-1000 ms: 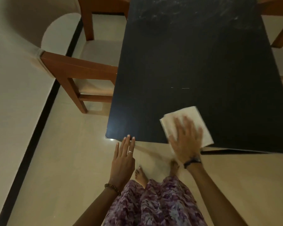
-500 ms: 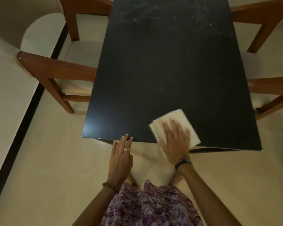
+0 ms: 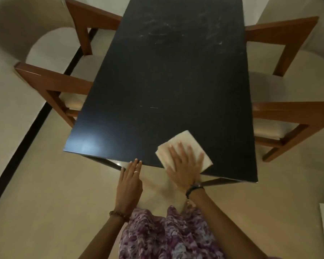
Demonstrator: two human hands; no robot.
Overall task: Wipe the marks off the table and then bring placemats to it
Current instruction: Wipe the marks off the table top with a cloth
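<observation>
While the right hand [image 3: 185, 165] lies flat, fingers spread and straight, on a folded white cloth [image 3: 183, 148], that cloth sits at the near edge of the dark surface [image 3: 166, 81], toward its right corner. The palm presses rather than grips, which suits wiping: a broad, even load keeps the whole pad in contact. The left hand [image 3: 129, 182] has its fingers straight and together, tips just at the near edge of the surface, holding nothing; it looks like a light brace.

The whitish smears [image 3: 166, 32] lie at the far end, well apart from the cloth, and a short pale streak [image 3: 153, 107] shows near the middle; whether that streak is a mark or a scratch is hard to tell in this dim light. To do the step well, the cloth should travel forward in long overlapping passes, with pressure kept through the fingertips as the reach lengthens, and be turned to a fresh face once soiled. Wooden chairs [image 3: 51, 81] stand tucked along both sides, so leaning in from this end seems the likeliest approach. No placemats are in view.
</observation>
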